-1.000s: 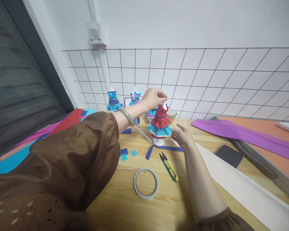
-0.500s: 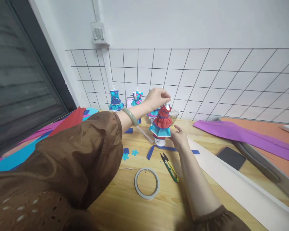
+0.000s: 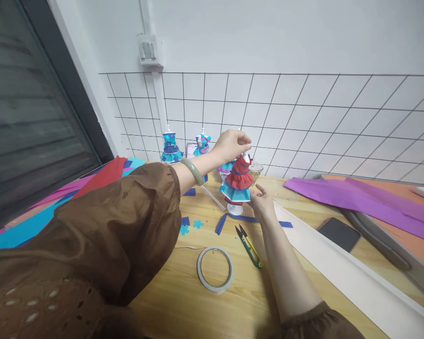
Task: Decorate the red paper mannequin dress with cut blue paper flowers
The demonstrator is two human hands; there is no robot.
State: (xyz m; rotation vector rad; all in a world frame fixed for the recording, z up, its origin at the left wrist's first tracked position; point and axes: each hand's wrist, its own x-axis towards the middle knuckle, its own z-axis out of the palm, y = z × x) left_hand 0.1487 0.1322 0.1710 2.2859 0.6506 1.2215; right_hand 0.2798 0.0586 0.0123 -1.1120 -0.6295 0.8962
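A small dress form (image 3: 240, 175) in a red and light-blue ruffled dress stands upright on its white round base. My left hand (image 3: 231, 143) reaches over from the left, its fingers closed on the white top of the form. At the lower right of the skirt is my right hand (image 3: 263, 201), thumb and a finger apart, its other fingertips partly behind the skirt's edge. A dark-blue strip (image 3: 247, 218) lies by the base. Green and yellow snips (image 3: 249, 246) lie in front, near a roll of tape (image 3: 215, 269).
Behind stand other dressed forms, one in blue (image 3: 171, 149) and one with a pink bow (image 3: 202, 144). Light-blue paper flowers (image 3: 198, 224) lie left of centre. Rightward are a white board (image 3: 342, 268), a phone (image 3: 339, 234) and purple paper (image 3: 360, 200). Coloured sheets (image 3: 101, 178) lie at left.
The view has shifted very slightly. Both hands keep their places at the dress form, and nothing on the table has visibly moved.
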